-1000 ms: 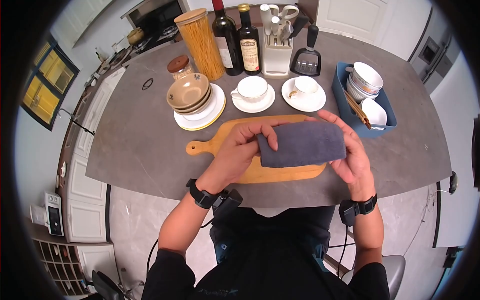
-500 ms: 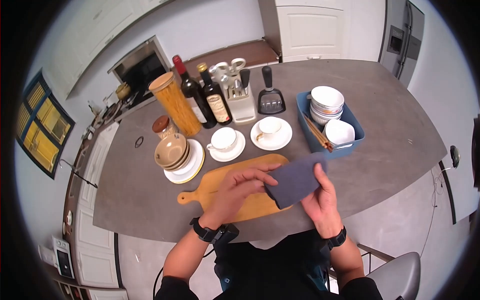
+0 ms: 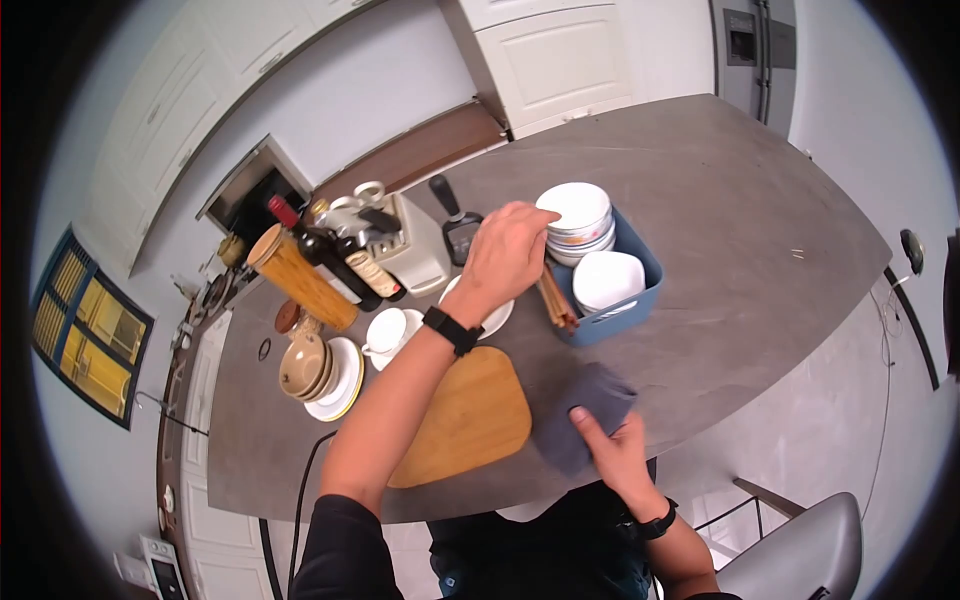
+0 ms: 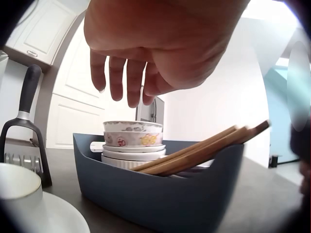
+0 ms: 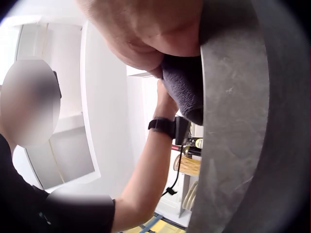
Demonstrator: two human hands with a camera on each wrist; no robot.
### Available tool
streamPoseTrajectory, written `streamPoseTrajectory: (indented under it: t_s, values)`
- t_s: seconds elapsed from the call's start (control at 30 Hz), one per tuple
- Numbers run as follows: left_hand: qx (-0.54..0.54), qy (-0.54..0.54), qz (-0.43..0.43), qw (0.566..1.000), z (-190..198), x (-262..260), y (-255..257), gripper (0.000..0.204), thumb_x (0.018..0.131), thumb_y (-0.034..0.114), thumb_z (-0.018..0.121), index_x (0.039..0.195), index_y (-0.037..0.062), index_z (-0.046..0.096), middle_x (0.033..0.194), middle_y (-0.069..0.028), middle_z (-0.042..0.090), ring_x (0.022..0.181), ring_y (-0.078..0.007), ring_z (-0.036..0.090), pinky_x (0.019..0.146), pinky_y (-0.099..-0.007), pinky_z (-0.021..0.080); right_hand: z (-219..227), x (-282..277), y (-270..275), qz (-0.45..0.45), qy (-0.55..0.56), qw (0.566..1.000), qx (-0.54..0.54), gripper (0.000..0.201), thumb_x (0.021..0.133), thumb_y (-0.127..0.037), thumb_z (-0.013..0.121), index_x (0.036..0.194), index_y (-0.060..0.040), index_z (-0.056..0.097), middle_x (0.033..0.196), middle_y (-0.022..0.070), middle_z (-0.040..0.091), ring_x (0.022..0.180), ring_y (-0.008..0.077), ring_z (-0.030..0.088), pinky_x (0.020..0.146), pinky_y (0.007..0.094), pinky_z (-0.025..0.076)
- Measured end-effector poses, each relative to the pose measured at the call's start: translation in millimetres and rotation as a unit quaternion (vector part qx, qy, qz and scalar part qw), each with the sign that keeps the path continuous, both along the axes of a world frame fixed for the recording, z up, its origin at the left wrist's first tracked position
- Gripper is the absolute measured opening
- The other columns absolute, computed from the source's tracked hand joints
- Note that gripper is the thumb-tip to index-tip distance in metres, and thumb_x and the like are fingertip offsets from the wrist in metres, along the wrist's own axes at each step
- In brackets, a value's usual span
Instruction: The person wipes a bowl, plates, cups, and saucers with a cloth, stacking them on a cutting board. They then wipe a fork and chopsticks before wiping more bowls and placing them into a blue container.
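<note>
My left hand reaches over the left side of a blue basket, fingers loosely bent down with nothing in them. In the left wrist view its fingertips hang above a stack of white bowls, the upper one flower-patterned. Brown wooden chopsticks lean across the basket's rim, beside a white squarish bowl. My right hand holds a folded grey-blue towel near the table's front edge, thumb on top. In the right wrist view the towel is partly hidden by the hand.
A wooden cutting board lies left of the towel. Beyond my left forearm stand a white cup, stacked brown bowls, bottles, a pasta jar and a knife block. A grey chair stands at right.
My left hand has let go of the towel and moved up and right to the basket. The right hand keeps the towel, now lower, near the table edge. The view has turned right.
</note>
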State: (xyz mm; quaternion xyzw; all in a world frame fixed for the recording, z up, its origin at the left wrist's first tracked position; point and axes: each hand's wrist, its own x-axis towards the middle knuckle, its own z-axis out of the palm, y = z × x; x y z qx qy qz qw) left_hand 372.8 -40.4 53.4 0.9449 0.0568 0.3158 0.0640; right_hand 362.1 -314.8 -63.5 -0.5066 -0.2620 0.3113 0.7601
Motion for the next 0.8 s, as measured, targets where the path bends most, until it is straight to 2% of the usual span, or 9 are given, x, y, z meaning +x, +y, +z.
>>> streamPoseTrajectory:
  t_s: [0.07,0.23,0.3,0.37,0.43,0.47,0.53,0.67,0.8]
  values:
    - [0.060,0.041,-0.018,0.997,-7.9,23.1,11.5,0.028,0.095,0.015,0.065,0.122,0.0082,0.070,0.119,-0.0176,0.071,0.122,-0.0331,0.062,0.115,-0.0512,0.039,-1.5,2.2,-0.9,0.049,-0.020,0.999,-0.010,0.020,0.099,-0.015,0.072,0.108,0.0021,0.072,0.095,0.0028,0.074,0.087,0.0092,0.066,0.078,0.0286,0.055]
    - [0.008,0.146,-0.013,0.989,-1.3,42.6,12.5,0.021,0.098,0.020,0.063,0.101,0.0037,0.076,0.092,-0.0155,0.075,0.091,-0.0341,0.069,0.120,-0.0540,0.035,1.7,5.5,-2.8,0.063,-0.020,0.998,-0.011,0.024,0.099,-0.017,0.073,0.113,0.0025,0.073,0.097,0.0057,0.076,0.087,0.0097,0.067,0.078,0.0300,0.056]
    - [-0.010,0.127,-0.013,0.992,-2.6,43.8,15.1,0.021,0.098,0.018,0.062,0.103,0.0023,0.074,0.086,-0.0177,0.074,0.085,-0.0390,0.067,0.118,-0.0519,0.039,2.1,6.3,-2.1,0.067,-0.014,0.998,-0.014,0.024,0.099,-0.017,0.072,0.113,0.0028,0.072,0.097,0.0058,0.076,0.087,0.0100,0.068,0.078,0.0302,0.056]
    - [0.027,0.063,-0.015,0.998,-6.2,46.1,17.9,0.020,0.098,0.018,0.063,0.102,0.0007,0.073,0.075,-0.0187,0.068,0.075,-0.0333,0.069,0.105,-0.0441,0.051,1.5,7.4,-0.9,0.068,-0.018,0.997,-0.012,0.024,0.099,-0.017,0.072,0.113,0.0029,0.073,0.097,0.0059,0.076,0.087,0.0102,0.068,0.078,0.0303,0.057]
    - [-0.164,0.005,0.036,0.986,1.4,47.2,11.7,0.024,0.102,0.021,0.063,0.100,-0.0011,0.072,0.075,-0.0119,0.070,0.076,-0.0189,0.068,0.088,-0.0342,0.054,0.6,7.4,-0.2,0.068,-0.025,0.997,-0.010,0.024,0.099,-0.017,0.072,0.113,0.0030,0.073,0.097,0.0060,0.076,0.087,0.0104,0.068,0.078,0.0305,0.057]
    - [-0.164,0.004,0.036,0.986,-1.3,48.4,18.3,0.024,0.102,0.021,0.063,0.100,-0.0011,0.072,0.075,-0.0119,0.070,0.076,-0.0189,0.068,0.088,-0.0342,0.054,-0.7,7.8,0.1,0.070,-0.026,0.997,-0.011,0.024,0.099,-0.017,0.072,0.113,0.0028,0.073,0.097,0.0060,0.076,0.087,0.0103,0.068,0.078,0.0302,0.056]
    - [-0.327,-0.109,-0.005,0.939,-1.1,48.3,28.9,0.030,0.107,0.028,0.059,0.106,0.0008,0.071,0.087,-0.0038,0.072,0.084,-0.0081,0.065,0.078,-0.0258,0.050,0.1,8.2,-0.4,0.073,-0.028,0.997,-0.012,0.024,0.099,-0.017,0.072,0.113,0.0025,0.073,0.097,0.0059,0.076,0.087,0.0103,0.068,0.078,0.0299,0.056]
    - [-0.496,-0.214,-0.038,0.841,17.3,2.5,14.6,0.027,0.111,0.028,0.050,0.115,0.0047,0.064,0.095,0.0018,0.069,0.075,-0.0039,0.056,0.063,-0.0260,0.044,-0.2,6.5,2.1,0.044,-0.014,0.999,-0.008,0.022,0.099,-0.017,0.072,0.110,0.0020,0.072,0.096,0.0041,0.074,0.089,0.0100,0.065,0.081,0.0295,0.054]
    - [-0.632,-0.212,-0.033,0.745,33.6,-92.0,-21.6,0.031,0.112,0.029,0.048,0.119,0.0026,0.063,0.109,-0.0040,0.072,0.091,-0.0097,0.069,0.077,-0.0246,0.056,0.3,4.3,3.2,-0.009,-0.027,1.000,-0.003,0.022,0.102,-0.019,0.067,0.110,0.0014,0.070,0.102,0.0027,0.072,0.095,0.0104,0.063,0.087,0.0300,0.051]
